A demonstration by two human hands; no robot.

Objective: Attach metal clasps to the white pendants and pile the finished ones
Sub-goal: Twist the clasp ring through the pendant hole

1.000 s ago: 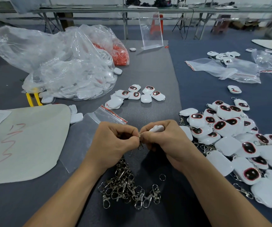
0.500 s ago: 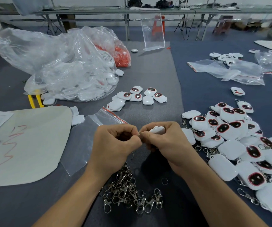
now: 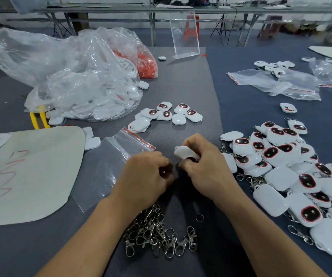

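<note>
My right hand [image 3: 205,166] grips a white pendant [image 3: 185,153] that sticks out above its fingers. My left hand [image 3: 147,174] sits just to its left with fingers curled; whatever it pinches is hidden between the fingertips. A heap of metal clasps [image 3: 159,232] lies on the grey mat right below my wrists, with one loose ring [image 3: 199,217] beside it. A big pile of pendants with clasps [image 3: 293,170] covers the table to the right. A small group of bare pendants [image 3: 167,115] lies beyond my hands.
A large clear plastic bag of white pendants [image 3: 77,80] stands at the back left, with a bag of red parts [image 3: 147,65] behind it. An empty zip bag [image 3: 113,166] lies left of my hands, next to a pale board [image 3: 29,172]. More zip bags [image 3: 277,82] lie back right.
My hands have drawn slightly apart. The right hand has lifted and turned the white pendant, so more of it shows above the fingers.
</note>
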